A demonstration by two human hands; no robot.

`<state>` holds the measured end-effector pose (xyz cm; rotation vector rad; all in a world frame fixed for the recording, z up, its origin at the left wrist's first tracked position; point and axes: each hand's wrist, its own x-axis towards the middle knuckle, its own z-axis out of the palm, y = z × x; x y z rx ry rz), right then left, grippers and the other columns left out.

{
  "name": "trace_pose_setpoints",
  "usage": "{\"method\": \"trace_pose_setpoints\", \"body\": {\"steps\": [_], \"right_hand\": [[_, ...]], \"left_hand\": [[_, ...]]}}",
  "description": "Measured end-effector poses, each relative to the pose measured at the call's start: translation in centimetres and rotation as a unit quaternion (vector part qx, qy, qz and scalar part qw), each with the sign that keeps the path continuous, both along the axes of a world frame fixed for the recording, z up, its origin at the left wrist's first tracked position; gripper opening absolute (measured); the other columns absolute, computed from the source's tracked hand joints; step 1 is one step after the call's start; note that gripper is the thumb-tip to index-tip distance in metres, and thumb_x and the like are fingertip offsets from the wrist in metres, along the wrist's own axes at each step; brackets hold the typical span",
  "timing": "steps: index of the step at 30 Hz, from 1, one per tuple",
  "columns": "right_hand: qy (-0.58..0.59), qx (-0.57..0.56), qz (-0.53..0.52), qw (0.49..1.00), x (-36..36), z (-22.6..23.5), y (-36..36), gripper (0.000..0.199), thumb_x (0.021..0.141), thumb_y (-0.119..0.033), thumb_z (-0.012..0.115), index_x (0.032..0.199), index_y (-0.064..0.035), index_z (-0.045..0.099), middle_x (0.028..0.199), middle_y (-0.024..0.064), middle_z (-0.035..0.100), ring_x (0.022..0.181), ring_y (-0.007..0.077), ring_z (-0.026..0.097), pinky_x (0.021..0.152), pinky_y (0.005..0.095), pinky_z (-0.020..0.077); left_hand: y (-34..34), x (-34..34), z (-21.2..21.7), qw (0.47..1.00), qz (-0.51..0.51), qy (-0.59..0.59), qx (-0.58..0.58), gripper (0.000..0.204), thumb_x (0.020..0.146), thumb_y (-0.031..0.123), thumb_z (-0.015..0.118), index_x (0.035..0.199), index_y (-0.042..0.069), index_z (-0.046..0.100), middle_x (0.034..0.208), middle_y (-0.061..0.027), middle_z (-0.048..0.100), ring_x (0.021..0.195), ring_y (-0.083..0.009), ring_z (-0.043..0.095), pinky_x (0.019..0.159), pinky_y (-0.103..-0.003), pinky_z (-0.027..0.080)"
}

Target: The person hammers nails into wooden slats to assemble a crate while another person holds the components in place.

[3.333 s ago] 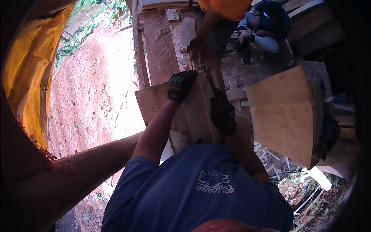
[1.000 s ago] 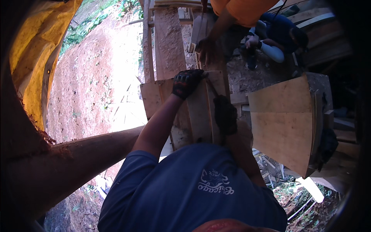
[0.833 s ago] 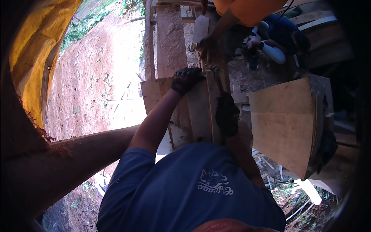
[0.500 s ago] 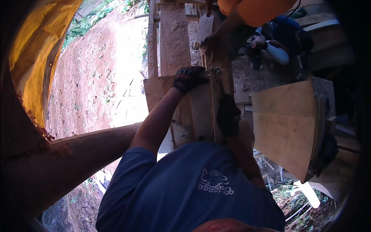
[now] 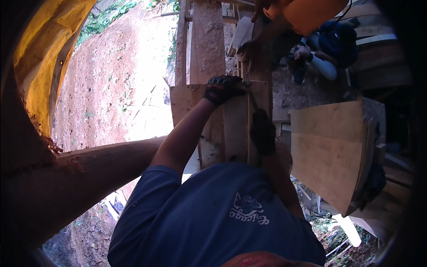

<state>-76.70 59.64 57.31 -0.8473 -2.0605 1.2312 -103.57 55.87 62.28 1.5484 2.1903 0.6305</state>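
Head view, and out left a dark timber beam point(image 5: 106, 162) slants in before the eye lands on the tense bit: the left hand point(image 5: 221, 89), gloved, lies at the upper edge of the wooden panel point(image 5: 235, 120), and just beside its fingertips sits the head of the hammer point(image 5: 252, 96)! One skewed swing, one glancing blow, and those fingers could take it. They look curled, but dark glove and shadow cover the detail; whether they pinch anything, there's no telling. Beyond the edge, a co-worker's hand point(image 5: 249, 52) hangs near the same spot, so a bounce of the head might catch that one too. Further right, the right hand point(image 5: 262, 132), also gloved, has its fingers wrapped round the handle; a loosened grip would probably let the head twist off line.

Now the panel, right in front of the person, its lower end running up to the blue shirt point(image 5: 204, 218). Left to right: a squared corner, a browner board with dark blotches low down, a long paler board, then a distinct lengthwise line and a strip beside it, by the hammer. It's bare, scuffed wood; if the backing is poor, knocks could jolt it. And over on the right, a plywood sheet point(image 5: 327, 151) stands apart from the hammer.
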Motion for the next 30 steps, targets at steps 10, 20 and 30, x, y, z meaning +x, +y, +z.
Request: {"method": "trace_pose_setpoints", "body": {"steps": [10, 20, 30], "right_hand": [[-0.231, 0.287, 0.076, 0.927, -0.3, 6.0, -1.7, 0.015, 0.098, -0.012, 0.060, 0.113, -0.0115, 0.062, 0.098, 0.0154, 0.065, 0.087, 0.0351, 0.070, 0.070, 0.0477, 0.0568], [-0.163, 0.375, 0.177, 0.895, 4.0, 15.4, -1.5, 0.014, 0.102, -0.018, 0.059, 0.106, -0.0106, 0.069, 0.088, 0.0044, 0.064, 0.070, 0.0176, 0.063, 0.058, 0.0340, 0.0481], [-0.182, -0.123, 0.100, 0.970, 3.2, 19.6, -2.8, 0.026, 0.109, -0.027, 0.055, 0.100, -0.0070, 0.069, 0.075, -0.0011, 0.060, 0.064, 0.0092, 0.061, 0.057, 0.0300, 0.0477]], "left_hand": [[-0.8, -1.8, -0.3, 0.997, -0.050, -0.010, 0.049, 0.074, 0.087, 0.048, 0.082, 0.150, 0.018, 0.058, 0.146, -0.0136, 0.062, 0.136, -0.0329, 0.059, 0.115, -0.048, 0.047], [-6.0, 0.5, 15.2, 0.920, -0.156, -0.347, 0.090, 0.083, 0.085, 0.016, 0.090, 0.158, 0.015, 0.050, 0.144, -0.0090, 0.066, 0.135, -0.0223, 0.061, 0.111, -0.041, 0.051], [-6.9, 2.3, 14.5, 0.959, -0.116, -0.024, 0.256, 0.018, 0.089, 0.020, 0.085, 0.105, 0.011, 0.082, 0.093, -0.0060, 0.080, 0.085, -0.0183, 0.077, 0.074, -0.032, 0.061]]}}
